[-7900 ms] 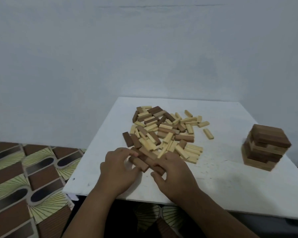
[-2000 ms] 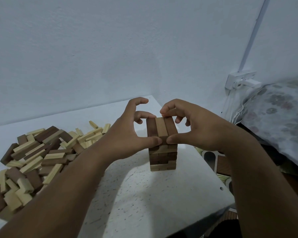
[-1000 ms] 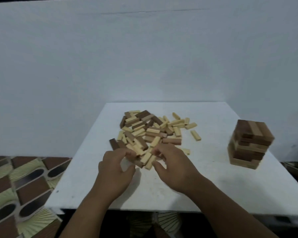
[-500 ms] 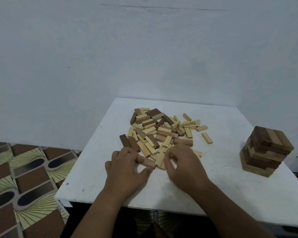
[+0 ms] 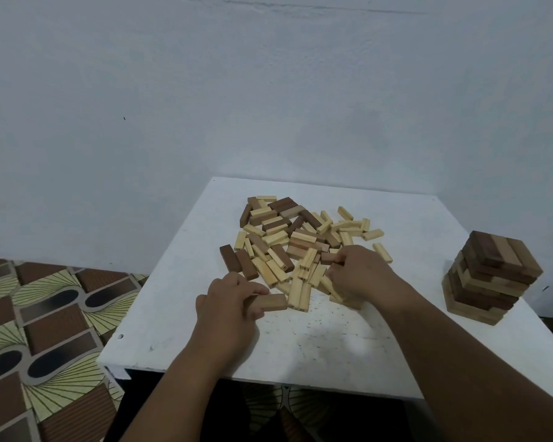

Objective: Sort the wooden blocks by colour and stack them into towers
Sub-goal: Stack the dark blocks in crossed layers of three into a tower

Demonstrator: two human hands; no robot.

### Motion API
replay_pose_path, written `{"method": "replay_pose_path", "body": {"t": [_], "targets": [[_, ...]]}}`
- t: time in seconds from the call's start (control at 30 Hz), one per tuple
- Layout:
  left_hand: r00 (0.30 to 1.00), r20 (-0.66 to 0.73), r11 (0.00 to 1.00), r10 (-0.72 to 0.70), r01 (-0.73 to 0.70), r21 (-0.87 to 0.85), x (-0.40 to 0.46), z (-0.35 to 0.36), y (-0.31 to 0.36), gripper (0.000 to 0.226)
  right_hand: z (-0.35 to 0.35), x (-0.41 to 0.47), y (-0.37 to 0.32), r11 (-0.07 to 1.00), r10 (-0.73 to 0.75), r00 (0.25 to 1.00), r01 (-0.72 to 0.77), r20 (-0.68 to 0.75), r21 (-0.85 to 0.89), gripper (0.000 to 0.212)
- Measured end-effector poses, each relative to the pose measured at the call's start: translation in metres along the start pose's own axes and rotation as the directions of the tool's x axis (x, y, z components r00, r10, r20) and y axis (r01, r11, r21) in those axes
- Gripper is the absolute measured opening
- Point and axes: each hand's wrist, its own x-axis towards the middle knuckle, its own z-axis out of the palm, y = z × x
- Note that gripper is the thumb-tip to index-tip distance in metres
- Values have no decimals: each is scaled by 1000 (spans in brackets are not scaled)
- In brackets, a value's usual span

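Note:
A loose pile of blocks, pale and brown mixed, lies on the middle of the white table. My left hand rests at the pile's near left edge, fingers closed on a mid-brown block lying flat. My right hand is at the pile's near right side, pinching a brown block between thumb and fingers. Two dark brown blocks lie side by side just beyond my left hand. A tower of brown blocks stands at the table's right edge.
A plain wall rises right behind the table. Patterned floor shows to the left and below the near edge. The tower stands close to the table's right edge, about a hand's width from my right forearm.
My right hand has moved right and further into the pile and closed on a brown block. My left hand has drawn a mid-brown block out toward the near edge.

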Motion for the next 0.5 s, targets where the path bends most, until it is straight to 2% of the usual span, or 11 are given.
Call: {"method": "replay_pose_path", "body": {"t": [0.2, 0.3, 0.4, 0.5], "targets": [[994, -91, 986, -62, 47, -157, 3, -2, 1, 31, -3, -2, -9, 996, 23, 999, -25, 25, 85, 25], [994, -85, 982, -72, 56, -181, 3, -1, 3, 29, -4, -1, -9, 971, 20, 999, -27, 33, 239, 25], [994, -80, 981, -75, 59, -183, 2, -1, 6, 27, -7, -5, -7, 895, -37, 999, 31, 6, 445, 27], [993, -79, 975, -84, 65, -210, 2, -1, 7, 30, -8, -4, -2, 766, -39, 997, 76, -72, 639, 25]]}}
